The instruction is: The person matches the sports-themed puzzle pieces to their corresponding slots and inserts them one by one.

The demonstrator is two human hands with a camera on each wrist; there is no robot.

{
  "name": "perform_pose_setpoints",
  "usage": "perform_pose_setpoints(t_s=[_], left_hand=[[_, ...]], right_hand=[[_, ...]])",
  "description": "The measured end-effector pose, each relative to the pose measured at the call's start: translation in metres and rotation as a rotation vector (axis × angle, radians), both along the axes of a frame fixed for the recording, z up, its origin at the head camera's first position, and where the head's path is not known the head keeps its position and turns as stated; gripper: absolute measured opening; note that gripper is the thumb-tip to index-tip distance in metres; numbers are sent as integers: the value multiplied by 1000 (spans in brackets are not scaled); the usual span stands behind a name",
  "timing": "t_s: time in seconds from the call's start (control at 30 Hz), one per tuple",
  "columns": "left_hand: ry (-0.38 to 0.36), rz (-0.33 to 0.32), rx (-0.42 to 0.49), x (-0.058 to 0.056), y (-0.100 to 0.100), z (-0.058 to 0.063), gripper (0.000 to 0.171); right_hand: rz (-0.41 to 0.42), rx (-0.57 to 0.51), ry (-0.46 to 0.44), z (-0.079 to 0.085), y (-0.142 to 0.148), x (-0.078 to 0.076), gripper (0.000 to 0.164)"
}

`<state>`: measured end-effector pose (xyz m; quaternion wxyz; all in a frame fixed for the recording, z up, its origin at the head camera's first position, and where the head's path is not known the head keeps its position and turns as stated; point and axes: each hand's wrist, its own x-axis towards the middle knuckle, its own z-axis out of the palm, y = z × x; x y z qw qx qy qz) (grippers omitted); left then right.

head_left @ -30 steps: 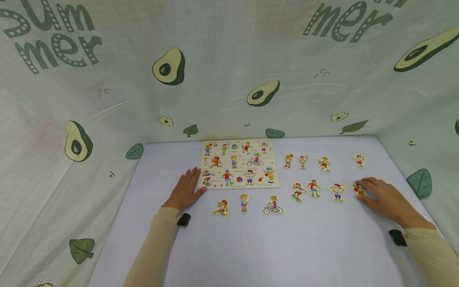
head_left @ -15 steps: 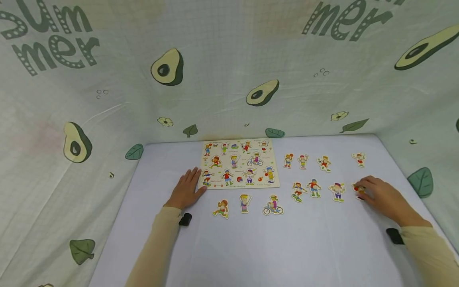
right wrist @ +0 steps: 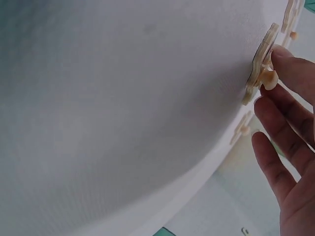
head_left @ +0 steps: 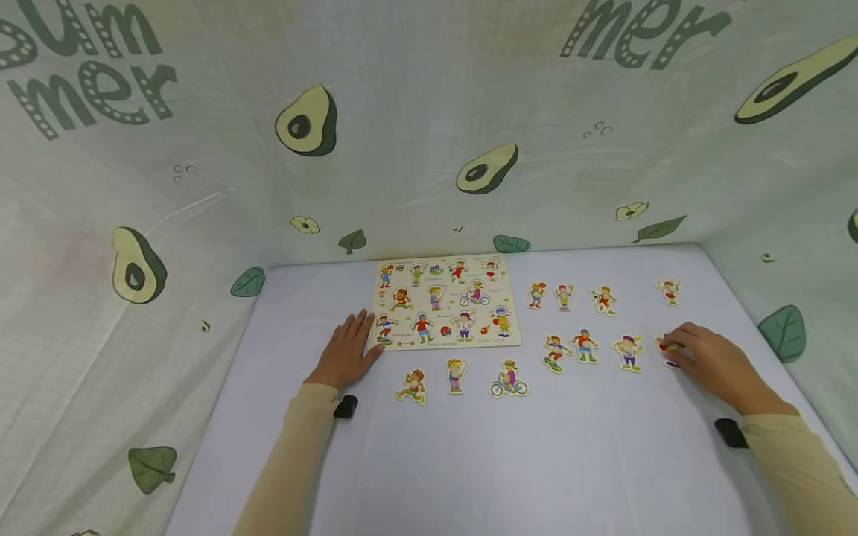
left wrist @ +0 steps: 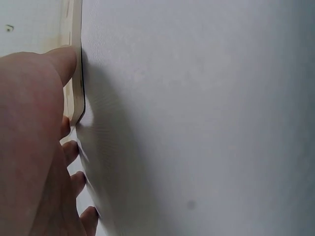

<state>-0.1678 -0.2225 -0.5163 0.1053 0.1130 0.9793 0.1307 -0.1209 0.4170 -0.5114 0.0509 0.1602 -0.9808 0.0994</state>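
Observation:
My left hand (head_left: 343, 353) lies flat with spread fingers beside the wooden puzzle board (head_left: 497, 296). Its thumb rests on the board's edge near the lower left corner, seen close in the left wrist view. At the far right, my right hand (head_left: 713, 365) pinches a figure-shaped puzzle piece (right wrist: 258, 61) between thumb and index finger. The round wooden knob (right wrist: 269, 79) of that piece shows between these fingers. From the head, the fingers cover much of the piece. Just left of it lies a puzzle piece with a purple-and-white figure (head_left: 628, 353).
Several loose pieces lie right of the board, among them a soccer player (head_left: 604, 300) and a tennis player (head_left: 667, 292). Below the board are a runner (head_left: 412, 386), a baseball batter (head_left: 456, 376) and a cyclist (head_left: 509, 380). A printed cloth (head_left: 402, 134) hangs behind the white table.
My right hand has shifted slightly left and its fingers have closed in over the puzzle piece, covering more of it. The left hand has stayed by the board. The head view has tilted a little.

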Motion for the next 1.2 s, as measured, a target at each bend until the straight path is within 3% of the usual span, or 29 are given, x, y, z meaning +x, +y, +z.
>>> perform_pose_setpoints(t_s=[0.23,0.6,0.87,1.2], left_hand=[[-8,3,-9,0,0,0,75],[-28,10,-12,1,3,5,76],[-11,10,-1,1,3,3,75],[-31,32,-1,2,4,3,75]], right_hand=[[-110,-21,-85,2,3,1,28],[-104,18,-44,9,-3,-2,22],[-41,4,38,18,-17,-4,24],[53,4,141,37,-57,-11,24]])
